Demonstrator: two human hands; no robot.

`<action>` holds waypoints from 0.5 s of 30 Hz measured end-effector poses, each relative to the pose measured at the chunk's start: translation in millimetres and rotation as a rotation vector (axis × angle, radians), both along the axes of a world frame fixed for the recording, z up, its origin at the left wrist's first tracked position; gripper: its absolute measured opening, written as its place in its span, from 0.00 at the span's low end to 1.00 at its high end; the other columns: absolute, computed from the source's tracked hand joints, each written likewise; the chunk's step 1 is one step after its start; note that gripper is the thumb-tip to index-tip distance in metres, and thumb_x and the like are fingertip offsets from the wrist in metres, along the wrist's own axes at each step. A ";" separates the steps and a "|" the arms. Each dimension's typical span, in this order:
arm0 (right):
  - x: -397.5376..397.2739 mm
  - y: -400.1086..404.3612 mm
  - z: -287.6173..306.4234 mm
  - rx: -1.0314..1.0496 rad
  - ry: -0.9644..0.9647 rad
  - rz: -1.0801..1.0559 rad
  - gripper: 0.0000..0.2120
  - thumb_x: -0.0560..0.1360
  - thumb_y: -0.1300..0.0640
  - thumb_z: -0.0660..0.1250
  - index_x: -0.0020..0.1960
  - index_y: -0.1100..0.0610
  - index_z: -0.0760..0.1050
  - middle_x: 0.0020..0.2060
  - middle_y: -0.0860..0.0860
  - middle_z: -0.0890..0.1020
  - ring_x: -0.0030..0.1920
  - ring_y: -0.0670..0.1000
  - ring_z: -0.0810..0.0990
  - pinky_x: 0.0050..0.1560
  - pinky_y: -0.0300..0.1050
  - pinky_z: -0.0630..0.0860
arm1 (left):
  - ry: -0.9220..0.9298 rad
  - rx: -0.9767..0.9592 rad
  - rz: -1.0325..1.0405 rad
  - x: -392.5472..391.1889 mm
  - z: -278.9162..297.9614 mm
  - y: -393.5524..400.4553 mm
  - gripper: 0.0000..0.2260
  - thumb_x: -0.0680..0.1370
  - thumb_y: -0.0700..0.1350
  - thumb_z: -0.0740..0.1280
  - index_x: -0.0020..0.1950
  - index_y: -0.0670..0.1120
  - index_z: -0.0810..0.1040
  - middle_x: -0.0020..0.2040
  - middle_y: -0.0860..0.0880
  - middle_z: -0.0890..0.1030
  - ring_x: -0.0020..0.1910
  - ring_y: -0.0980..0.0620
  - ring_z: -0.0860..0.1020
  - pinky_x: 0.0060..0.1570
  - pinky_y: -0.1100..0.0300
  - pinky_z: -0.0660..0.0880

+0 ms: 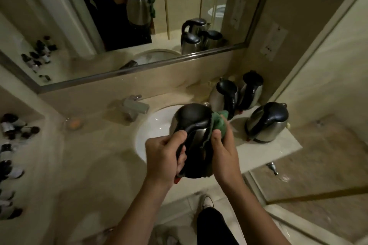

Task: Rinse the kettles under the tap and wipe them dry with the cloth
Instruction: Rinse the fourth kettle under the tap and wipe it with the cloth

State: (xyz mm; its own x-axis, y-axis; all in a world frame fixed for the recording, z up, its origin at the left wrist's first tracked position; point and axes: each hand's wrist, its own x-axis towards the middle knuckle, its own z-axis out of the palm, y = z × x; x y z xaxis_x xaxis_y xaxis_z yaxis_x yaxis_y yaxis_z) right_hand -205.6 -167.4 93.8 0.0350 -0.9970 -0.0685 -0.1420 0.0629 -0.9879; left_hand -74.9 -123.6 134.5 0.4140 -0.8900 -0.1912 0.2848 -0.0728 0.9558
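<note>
Item one: steel electric kettle [196, 135] with black lid and handle, held above the white basin [153, 125], near its right rim. Our left hand [165, 157] is wrapped round the black handle, fingers curled tight. Our right hand [223, 151] presses a green cloth [219, 122] against the kettle's right flank, thumb in front, fingers folded into the cloth behind.

Item two: three more steel kettles on the marble counter [99, 145] to the right of the basin. Two stand close together at the back, kettle by the wall [224, 95] and kettle in the corner [251, 91]; the third kettle [266, 123] sits apart, nearer the counter's front edge.

Item three: square chrome tap [135, 106] behind the basin, left of the held kettle (we see no water running).

Item four: small dark-capped toiletry bottles [14, 127] along the left ledge; wall mirror [119, 16] above, reflecting the kettles
</note>
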 end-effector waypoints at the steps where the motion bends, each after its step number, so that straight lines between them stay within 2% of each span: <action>1: -9.3 -6.9 -9.3 0.020 0.028 -0.032 0.30 0.79 0.33 0.56 0.79 0.40 0.64 0.73 0.45 0.75 0.73 0.47 0.73 0.74 0.60 0.72 | 0.017 0.022 -0.016 -9.6 -10.0 -10.5 0.20 0.72 0.48 0.71 0.28 0.35 0.74 0.22 0.42 0.67 0.18 0.50 0.63 0.22 0.62 0.58; 5: -47.2 -37.1 -38.6 0.113 0.077 -0.131 0.30 0.76 0.35 0.57 0.77 0.40 0.66 0.71 0.45 0.77 0.70 0.49 0.76 0.71 0.59 0.74 | 0.031 0.088 -0.085 -45.2 -51.5 -52.9 0.17 0.75 0.43 0.71 0.28 0.39 0.75 0.22 0.44 0.69 0.18 0.50 0.65 0.22 0.62 0.60; 8: -73.0 -55.2 -58.0 0.144 0.125 -0.179 0.27 0.77 0.38 0.59 0.75 0.42 0.69 0.66 0.46 0.80 0.67 0.49 0.78 0.69 0.59 0.76 | 0.062 0.132 -0.097 -71.8 -79.3 -82.9 0.17 0.71 0.45 0.71 0.29 0.34 0.73 0.21 0.44 0.68 0.18 0.50 0.64 0.22 0.63 0.59; 11: -94.8 -73.3 -81.3 0.207 0.142 -0.198 0.22 0.81 0.47 0.62 0.75 0.44 0.70 0.65 0.47 0.81 0.64 0.49 0.79 0.67 0.58 0.77 | 0.065 0.176 -0.080 -101.2 -103.1 -111.2 0.21 0.70 0.46 0.71 0.30 0.28 0.70 0.22 0.45 0.68 0.16 0.51 0.63 0.22 0.63 0.58; 15: -114.0 -92.4 -111.6 0.281 0.112 -0.213 0.23 0.80 0.49 0.63 0.75 0.44 0.70 0.63 0.46 0.82 0.63 0.48 0.80 0.67 0.57 0.78 | 0.053 0.210 -0.070 -129.5 -135.3 -133.8 0.20 0.68 0.48 0.71 0.29 0.31 0.72 0.24 0.44 0.68 0.17 0.50 0.63 0.22 0.62 0.58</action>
